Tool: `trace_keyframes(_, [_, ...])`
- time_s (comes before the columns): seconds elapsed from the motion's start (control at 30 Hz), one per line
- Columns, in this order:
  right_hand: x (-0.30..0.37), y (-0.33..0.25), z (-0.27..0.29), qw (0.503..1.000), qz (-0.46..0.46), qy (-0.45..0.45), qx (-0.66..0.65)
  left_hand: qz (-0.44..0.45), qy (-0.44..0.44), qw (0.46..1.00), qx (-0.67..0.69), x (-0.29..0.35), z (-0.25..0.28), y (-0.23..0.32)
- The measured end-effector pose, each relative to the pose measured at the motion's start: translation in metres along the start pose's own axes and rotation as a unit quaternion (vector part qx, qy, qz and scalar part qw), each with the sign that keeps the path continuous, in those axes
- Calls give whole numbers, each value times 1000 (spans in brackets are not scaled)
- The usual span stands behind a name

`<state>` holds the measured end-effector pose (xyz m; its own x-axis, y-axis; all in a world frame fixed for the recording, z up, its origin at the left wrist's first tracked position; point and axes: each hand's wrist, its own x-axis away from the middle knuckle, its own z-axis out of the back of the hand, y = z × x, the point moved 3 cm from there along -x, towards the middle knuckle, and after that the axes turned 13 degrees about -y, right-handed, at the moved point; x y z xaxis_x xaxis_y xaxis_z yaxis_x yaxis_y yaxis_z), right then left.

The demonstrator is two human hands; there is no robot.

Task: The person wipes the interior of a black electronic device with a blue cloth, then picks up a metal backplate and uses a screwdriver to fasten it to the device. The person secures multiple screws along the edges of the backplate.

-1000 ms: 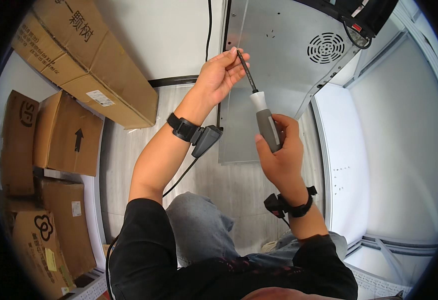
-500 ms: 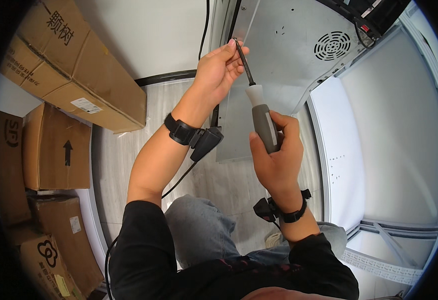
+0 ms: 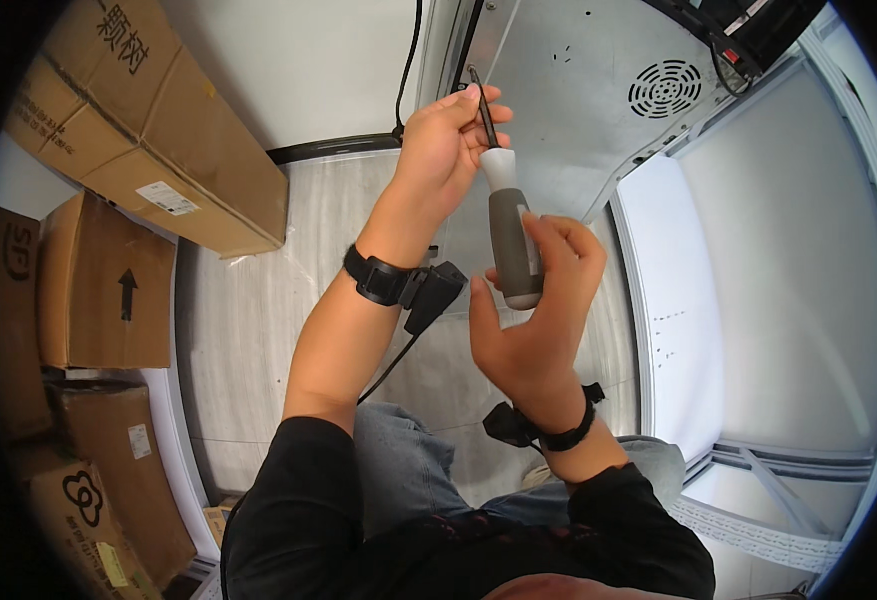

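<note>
A screwdriver (image 3: pixel 510 235) with a grey handle and a dark shaft points up and away from me, tilted slightly left. Its tip is at the edge strip of a grey metal cabinet panel (image 3: pixel 558 110), close to a small screw head. My left hand (image 3: pixel 438 145) steadies the shaft near the tip, thumb on one side and fingers behind it. Around the handle my right hand (image 3: pixel 548 310) has a loose hold. Its fingers touch the grip, while the thumb stands a little off it. Any screw under the tip is too small to make out.
Cardboard boxes (image 3: pixel 108 280) are stacked along the left. A black cable (image 3: pixel 408 70) hangs by the white wall behind my left hand. On the right stands a white framed panel (image 3: pixel 788 270). The metal panel has a round vent (image 3: pixel 664 90). Wrist straps with cables are on both arms.
The screwdriver has become more upright, and its tip has moved slightly up onto the panel edge. My right hand has shifted left and loosened, its thumb coming off the handle.
</note>
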<state>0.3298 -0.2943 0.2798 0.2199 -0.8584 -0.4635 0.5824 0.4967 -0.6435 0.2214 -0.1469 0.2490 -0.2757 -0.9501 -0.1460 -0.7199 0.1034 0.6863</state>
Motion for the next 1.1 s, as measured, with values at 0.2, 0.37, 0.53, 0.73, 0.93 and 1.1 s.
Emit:
trace_keyframes(0.2, [8,13,0,989,99,63,91,18,23,999,-21,-1,-1,-5])
trace_keyframes(0.37, [6,27,8,995,-83,37,-42,38,-64,997,-4,0,-1,-3])
trace_keyframes(0.53, [5,31,7,996,-78,-26,-37,34,-71,997,-27,-1,8,-1])
trace_keyframes(0.73, [-2,19,5,997,41,40,44,46,-50,996,-65,-11,14,-6])
trace_keyframes(0.93, [3,41,0,993,-91,13,-78,57,-76,994,-60,-6,3,-1])
trace_keyframes(1.1, [4,47,2,891,-283,-153,-321,48,-69,992,-94,-7,14,3])
